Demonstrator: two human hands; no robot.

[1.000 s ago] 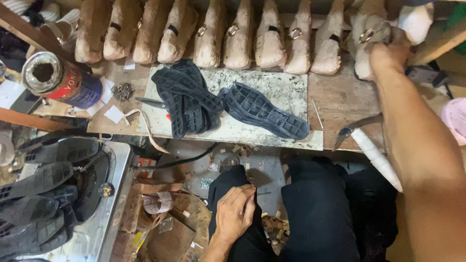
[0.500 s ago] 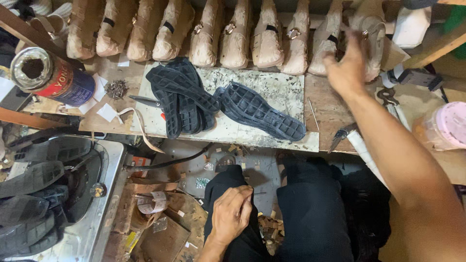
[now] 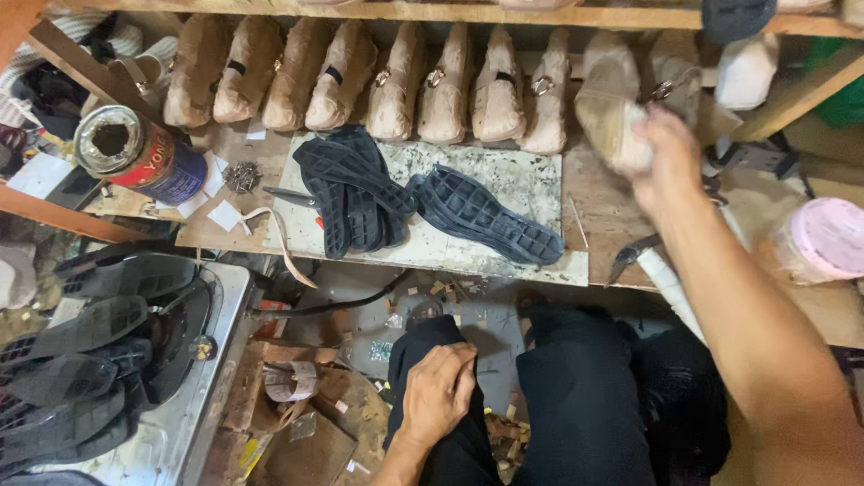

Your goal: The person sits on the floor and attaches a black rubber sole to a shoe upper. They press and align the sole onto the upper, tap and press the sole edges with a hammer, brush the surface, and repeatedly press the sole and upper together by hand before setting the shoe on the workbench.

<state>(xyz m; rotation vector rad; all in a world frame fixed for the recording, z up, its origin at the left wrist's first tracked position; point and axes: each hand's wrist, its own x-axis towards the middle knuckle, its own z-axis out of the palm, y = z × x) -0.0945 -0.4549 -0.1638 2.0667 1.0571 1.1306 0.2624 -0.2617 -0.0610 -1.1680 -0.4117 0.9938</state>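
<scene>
Cluttered workbench [image 3: 621, 211], right hand [image 3: 670, 157] gripping shoe last [image 3: 612, 108], black soles [image 3: 405, 202] nearby

A wooden bench [image 3: 612, 211] carried a pale speckled slab [image 3: 504, 180] near its middle, and black rubber soles [image 3: 360, 193] lay piled on the slab's left half, with a single sole [image 3: 486, 216] slanting toward the front edge. Along the back edge stood a row of tan shoe lasts [image 3: 378, 85]. Near the left end sat an open tin can [image 3: 135, 153], beside a heap of small nails [image 3: 241, 175]. A pink tub [image 3: 823, 238] stood at the right end.
</scene>
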